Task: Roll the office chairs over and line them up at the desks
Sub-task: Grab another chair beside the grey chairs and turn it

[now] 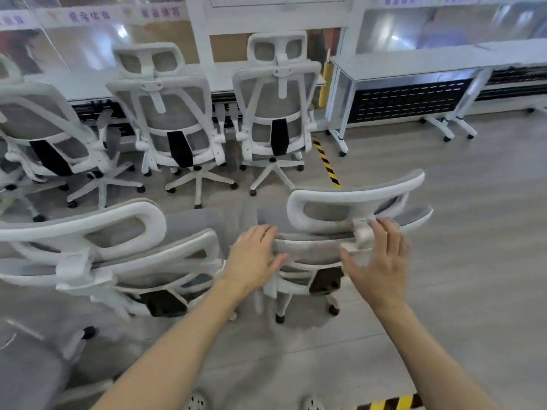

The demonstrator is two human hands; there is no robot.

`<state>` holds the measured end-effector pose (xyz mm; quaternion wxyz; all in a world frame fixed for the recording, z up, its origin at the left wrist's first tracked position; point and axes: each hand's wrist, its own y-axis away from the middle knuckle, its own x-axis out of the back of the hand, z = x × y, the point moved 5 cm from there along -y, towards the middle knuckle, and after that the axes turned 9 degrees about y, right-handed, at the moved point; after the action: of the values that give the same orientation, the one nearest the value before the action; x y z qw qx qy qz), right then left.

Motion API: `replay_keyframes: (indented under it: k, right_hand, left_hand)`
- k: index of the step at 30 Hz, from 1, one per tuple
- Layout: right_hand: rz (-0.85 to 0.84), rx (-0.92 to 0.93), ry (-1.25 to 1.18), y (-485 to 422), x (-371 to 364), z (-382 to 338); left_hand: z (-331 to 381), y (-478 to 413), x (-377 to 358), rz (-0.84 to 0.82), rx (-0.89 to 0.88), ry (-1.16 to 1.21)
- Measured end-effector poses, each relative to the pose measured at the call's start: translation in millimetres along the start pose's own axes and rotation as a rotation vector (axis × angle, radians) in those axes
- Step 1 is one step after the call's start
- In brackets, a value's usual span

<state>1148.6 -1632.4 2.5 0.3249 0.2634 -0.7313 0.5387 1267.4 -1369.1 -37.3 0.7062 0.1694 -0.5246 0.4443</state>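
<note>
White-framed grey mesh chairs (349,220), seemingly

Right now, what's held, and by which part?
No clear grip. Left hand rests atop the chair back; right hand open, blurred, by its headrest.

Both bare arms reach forward from the near edge. The left arm (165,350) slants up to the right. The left hand (254,255) lies palm down, fingers straight and close together, thumb sticking out to the right. The right arm (429,350) slants up to the left. The right hand (379,261) is a bit blurry, palm down, fingers spread and loose.
</note>
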Motion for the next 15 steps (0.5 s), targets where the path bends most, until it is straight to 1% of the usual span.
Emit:
replay_keyframes:
  k: [3, 5, 10, 15]
  right_hand:
    - [-0.287, -0.021, 0.015, -10, -27, 42]
    - [-0.370, 0.003, -0.033, -10, -44, 52]
    - [-0.302, -0.019, -0.120, -8, -53, 55]
    - [-0.347, -0.021, -0.158, -9, -60, 59]
  left_hand:
    - [22, -20, -27, -0.038, 0.038, -0.043]
    - [26, -28, -42, -0.075, 0.077, -0.079]
    - [26, -36, -48, -0.036, 0.145, -0.068]
    - [24, -38, -52, -0.033, 0.186, -0.068]
